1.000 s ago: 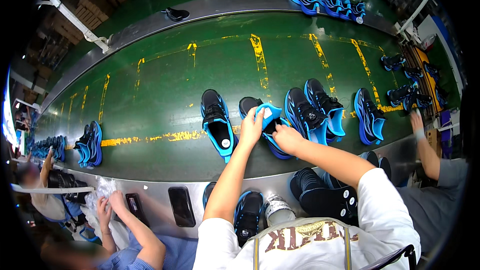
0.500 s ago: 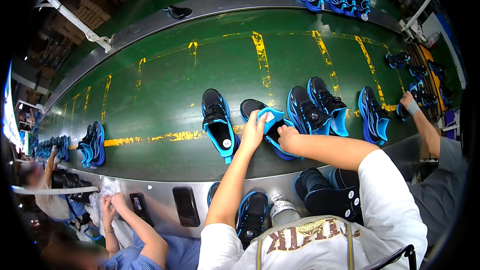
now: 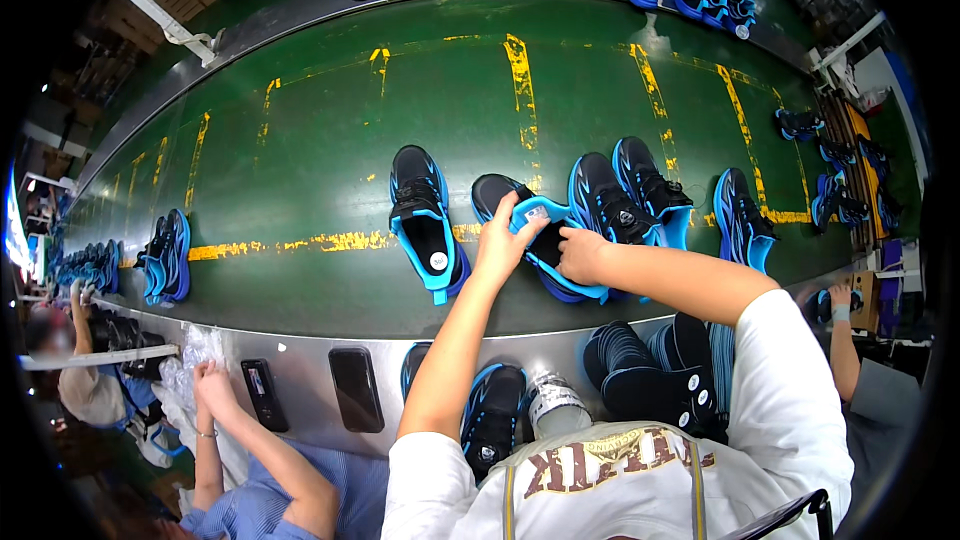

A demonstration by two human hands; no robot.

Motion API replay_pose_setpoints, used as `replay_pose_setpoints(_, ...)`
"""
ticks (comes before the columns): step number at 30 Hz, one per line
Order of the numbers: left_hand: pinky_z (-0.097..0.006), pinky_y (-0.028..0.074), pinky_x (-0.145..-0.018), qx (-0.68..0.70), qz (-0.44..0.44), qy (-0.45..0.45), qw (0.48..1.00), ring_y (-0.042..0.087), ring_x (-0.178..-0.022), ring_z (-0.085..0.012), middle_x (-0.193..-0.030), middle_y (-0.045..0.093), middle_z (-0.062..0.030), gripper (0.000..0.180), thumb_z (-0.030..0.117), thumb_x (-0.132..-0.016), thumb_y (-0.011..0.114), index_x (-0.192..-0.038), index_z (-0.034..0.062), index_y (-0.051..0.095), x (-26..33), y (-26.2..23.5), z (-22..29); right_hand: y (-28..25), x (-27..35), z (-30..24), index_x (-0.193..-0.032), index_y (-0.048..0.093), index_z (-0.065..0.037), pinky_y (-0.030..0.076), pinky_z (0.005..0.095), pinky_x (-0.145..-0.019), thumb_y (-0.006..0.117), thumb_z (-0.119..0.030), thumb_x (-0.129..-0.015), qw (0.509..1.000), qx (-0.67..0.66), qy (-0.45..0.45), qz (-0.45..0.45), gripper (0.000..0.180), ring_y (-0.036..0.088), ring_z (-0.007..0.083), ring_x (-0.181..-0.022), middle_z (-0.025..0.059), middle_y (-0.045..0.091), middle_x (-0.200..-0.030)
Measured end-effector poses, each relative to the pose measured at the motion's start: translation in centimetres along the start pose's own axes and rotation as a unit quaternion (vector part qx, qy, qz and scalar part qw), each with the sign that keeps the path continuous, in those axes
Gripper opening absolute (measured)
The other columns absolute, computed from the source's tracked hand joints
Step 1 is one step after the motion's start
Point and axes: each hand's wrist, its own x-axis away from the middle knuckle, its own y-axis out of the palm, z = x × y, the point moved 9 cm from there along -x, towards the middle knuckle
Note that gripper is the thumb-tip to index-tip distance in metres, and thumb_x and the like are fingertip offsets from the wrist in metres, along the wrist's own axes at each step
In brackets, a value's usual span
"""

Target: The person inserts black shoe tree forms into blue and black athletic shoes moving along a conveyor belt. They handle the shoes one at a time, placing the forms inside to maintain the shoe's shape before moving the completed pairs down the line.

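A black sneaker with a bright blue lining and sole (image 3: 494, 194) lies on the green belt, toe pointing away from me. My left hand (image 3: 503, 243) pinches its blue collar or tongue from the left. At the right rim of the opening, my right hand (image 3: 582, 258) is closed, its fingers partly hidden inside the shoe. Left of it, apart from both hands, stands a matching sneaker (image 3: 416, 180) with a round white sticker on the insole. Close on the right are two more sneakers, a nearer one (image 3: 603, 202) and a farther one (image 3: 648, 183).
On the metal ledge before me are a phone (image 3: 356, 390), a sneaker (image 3: 496, 418), a clear plastic jar (image 3: 556, 405) and stacked black insoles (image 3: 650, 392). Another sneaker (image 3: 742, 215) stands farther right on the belt (image 3: 300, 180). Co-workers' arms are at left and right.
My hands stay at the same shoe, its opening now spread wider. The sneakers on the belt appear shifted slightly left. The right co-worker's hand has moved from the belt's edge toward me, now at a shoe.
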Motion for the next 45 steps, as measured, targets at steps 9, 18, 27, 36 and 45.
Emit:
replay_pose_setpoints(9,-0.034,0.045,-0.067,-0.091,0.023,-0.011,0.996,0.060,-0.078,-0.0266,-0.080,0.060,-0.0173,0.053,0.035,-0.067,0.068,-0.103,0.0015,0.049,-0.6,-0.2,0.0,-0.8,1.8,0.0,-0.081,0.064,-0.007,0.027,0.0350,-0.093,0.042,-0.013,-0.076,0.993,-0.084,0.057,0.059,0.023,0.055,0.0175,-0.093,0.0090,0.063,-0.084)
replay_pose_setpoints(18,-0.031,0.043,-0.060,-0.013,0.012,-0.025,1.000,0.057,-0.065,-0.0227,-0.069,0.057,-0.0143,0.029,0.029,-0.075,0.061,-0.083,0.0024,0.051,-0.7,-0.1,-0.2,-2.4,7.4,-0.3,-0.083,0.057,-0.001,0.023,0.0390,-0.099,0.050,-0.030,-0.075,0.870,-0.254,0.140,0.398,0.031,0.054,0.0231,-0.087,0.0120,0.058,-0.079)
replay_pose_setpoints(27,-0.026,0.044,-0.072,-0.053,-0.032,0.100,0.993,0.057,-0.078,-0.0143,-0.088,0.060,-0.0087,0.029,0.012,-0.075,0.062,-0.101,0.0038,0.053,3.5,2.2,5.7,1.9,13.7,-4.0,-0.090,0.058,-0.004,0.042,0.0338,-0.080,0.059,-0.016,-0.073,0.770,-0.336,0.224,0.494,0.020,0.050,0.0248,-0.096,0.0079,0.054,-0.094)
replay_pose_setpoints(36,-0.035,0.046,-0.061,-0.304,0.097,0.092,0.943,0.059,-0.072,-0.0307,-0.083,0.060,-0.0176,0.031,0.031,-0.077,0.058,-0.097,0.0076,0.058,-1.5,-3.9,8.0,6.8,24.6,-3.4,-0.105,0.052,-0.002,0.039,0.0363,-0.082,0.055,-0.009,-0.076,0.612,-0.487,0.336,0.525,0.030,0.051,0.0311,-0.094,0.0155,0.054,-0.102)
replay_pose_setpoints(45,-0.027,0.043,-0.069,-0.109,0.106,0.168,0.974,0.054,-0.075,-0.0155,-0.082,0.056,-0.0099,0.027,0.014,-0.078,0.058,-0.102,0.0022,0.055,7.7,-9.8,16.2,11.2,24.8,-13.2,-0.119,0.040,-0.008,0.031,0.0404,-0.090,0.071,-0.022,-0.058,0.772,-0.472,0.276,0.322,0.070,0.037,0.0318,-0.111,0.0161,0.038,-0.120)
